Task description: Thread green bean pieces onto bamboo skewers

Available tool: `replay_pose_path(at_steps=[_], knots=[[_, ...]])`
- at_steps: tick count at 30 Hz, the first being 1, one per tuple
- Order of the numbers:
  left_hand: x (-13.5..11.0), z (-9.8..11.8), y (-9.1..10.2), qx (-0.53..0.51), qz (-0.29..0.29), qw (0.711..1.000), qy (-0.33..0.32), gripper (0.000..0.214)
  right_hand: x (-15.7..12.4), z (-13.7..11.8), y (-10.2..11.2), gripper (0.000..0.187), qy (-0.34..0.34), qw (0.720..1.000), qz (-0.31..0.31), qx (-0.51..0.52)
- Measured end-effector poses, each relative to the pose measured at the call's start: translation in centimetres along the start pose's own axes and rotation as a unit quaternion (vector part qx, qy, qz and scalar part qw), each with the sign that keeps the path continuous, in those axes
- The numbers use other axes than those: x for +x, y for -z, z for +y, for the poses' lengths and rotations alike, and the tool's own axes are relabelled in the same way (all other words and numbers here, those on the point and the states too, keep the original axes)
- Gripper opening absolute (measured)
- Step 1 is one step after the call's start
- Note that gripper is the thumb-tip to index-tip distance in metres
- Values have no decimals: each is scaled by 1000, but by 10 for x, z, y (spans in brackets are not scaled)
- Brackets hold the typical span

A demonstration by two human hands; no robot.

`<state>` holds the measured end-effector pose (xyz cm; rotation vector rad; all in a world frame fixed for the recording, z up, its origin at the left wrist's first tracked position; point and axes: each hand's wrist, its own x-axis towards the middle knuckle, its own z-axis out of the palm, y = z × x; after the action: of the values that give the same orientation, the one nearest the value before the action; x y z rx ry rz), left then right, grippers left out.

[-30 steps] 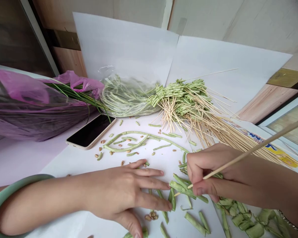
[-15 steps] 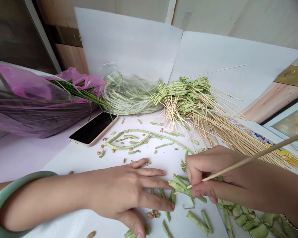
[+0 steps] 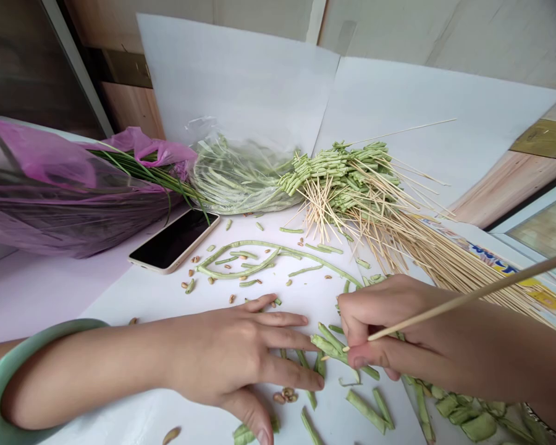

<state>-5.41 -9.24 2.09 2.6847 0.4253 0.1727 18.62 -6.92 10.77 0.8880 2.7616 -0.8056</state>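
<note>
My left hand [image 3: 234, 358] lies flat on the white paper, fingers stretched toward cut green bean pieces [image 3: 327, 352] that its fingertips touch. A pale green bangle [image 3: 9, 377] circles that wrist. My right hand [image 3: 384, 337] is closed in a pinch on a bamboo skewer [image 3: 463, 300], whose tip pokes into the bean pieces between the two hands. The skewer's long end runs up and off to the right. More bean pieces [image 3: 463, 414] lie threaded along the skewer under my right forearm.
A heap of finished bean skewers [image 3: 352, 185] and bare sticks [image 3: 445, 253] lies behind. A clear bag of beans [image 3: 241, 176], a purple bag of greens [image 3: 60, 191] and a phone [image 3: 173, 241] sit at the back left. Long beans [image 3: 254, 259] and seeds scatter mid-paper.
My right hand with the skewer has shifted slightly left toward the left fingertips. The left hand has barely moved.
</note>
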Motion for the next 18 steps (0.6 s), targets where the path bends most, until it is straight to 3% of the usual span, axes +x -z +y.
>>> replay_pose_path(at_steps=[12,18], knots=[[4,1,5,-25,-10,1000,-5,56,8,-5,-4,22,-17,999,1,29],[4,-5,4,-1,55,997,-52,55,5,-2,0,21,-14,999,-5,46]])
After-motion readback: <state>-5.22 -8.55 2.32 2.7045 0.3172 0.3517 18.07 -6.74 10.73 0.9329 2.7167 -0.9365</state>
